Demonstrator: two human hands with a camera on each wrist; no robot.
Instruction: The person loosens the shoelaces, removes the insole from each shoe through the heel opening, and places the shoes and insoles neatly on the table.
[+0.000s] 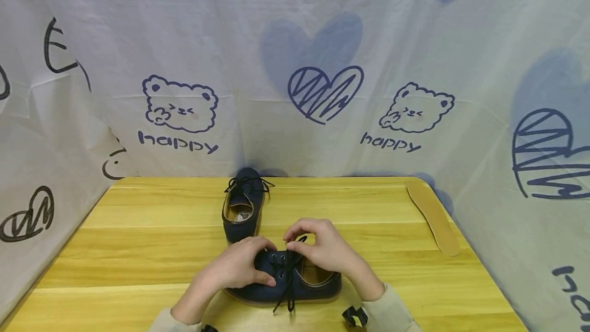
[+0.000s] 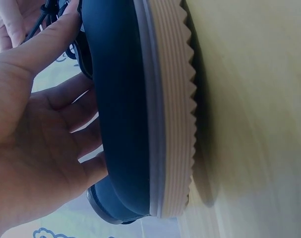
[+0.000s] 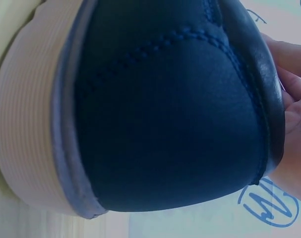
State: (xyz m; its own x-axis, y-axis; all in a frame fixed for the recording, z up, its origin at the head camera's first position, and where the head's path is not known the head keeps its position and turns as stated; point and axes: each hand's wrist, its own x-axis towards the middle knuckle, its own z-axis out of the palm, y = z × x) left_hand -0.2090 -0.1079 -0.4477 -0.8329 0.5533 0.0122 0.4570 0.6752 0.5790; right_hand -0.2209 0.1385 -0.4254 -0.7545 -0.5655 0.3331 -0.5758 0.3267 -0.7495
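A navy lace-up shoe (image 1: 320,292) lies sideways near the table's front, toe to the left. My left hand (image 1: 239,265) holds its front part, thumb on the near side and fingers over the far side. In the left wrist view the palm stands beside the navy upper (image 2: 123,114), above a ridged tan sole (image 2: 172,109). Over the shoe's opening, my right hand (image 1: 328,247) pinches the black shoelace (image 1: 289,270) between thumb and forefinger. Lace ends hang down the near side. The shoe's heel (image 3: 175,124) fills the right wrist view, hiding the right fingertips.
A second navy shoe (image 1: 240,230) stands behind, toe away, with its lace tied in a bow. At the far right of the wooden table (image 1: 138,229) lies a tan insole (image 1: 433,219). Printed cloth (image 1: 276,132) hangs around the back and sides.
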